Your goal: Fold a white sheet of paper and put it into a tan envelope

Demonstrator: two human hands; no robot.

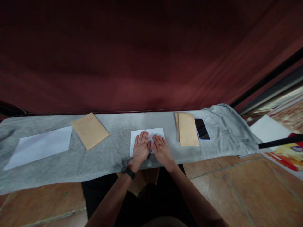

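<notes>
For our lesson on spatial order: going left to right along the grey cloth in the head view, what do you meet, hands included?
White sheet, angled brown envelope, left hand, right hand, overlapping brown envelopes, phone.

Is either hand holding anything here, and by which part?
Nothing is gripped: the left hand and right hand lie flat, palms down, on the white paper.
</notes>
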